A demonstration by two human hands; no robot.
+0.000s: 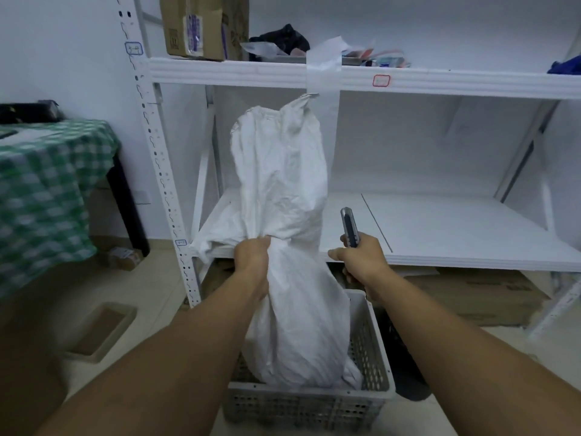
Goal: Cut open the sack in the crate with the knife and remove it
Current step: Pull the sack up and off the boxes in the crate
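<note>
A tall white woven sack point(283, 171) stands upright in a grey perforated plastic crate point(367, 350) on the floor. The sack's top reaches up past the middle shelf. My left hand point(253, 261) grips a bunch of the sack's fabric about halfway up its height. To the right of the sack, my right hand point(361, 256) holds a grey utility knife point(349, 226) pointing upward, apart from the sack. Whether a blade is extended I cannot tell.
A white metal shelving unit point(408, 80) stands right behind the crate, with cardboard boxes and clutter on the upper shelf. A table with a green checked cloth point(44, 196) is at the left. Flat cardboard point(471, 294) lies under the lowest shelf. A shallow cardboard tray point(100, 332) sits on the floor.
</note>
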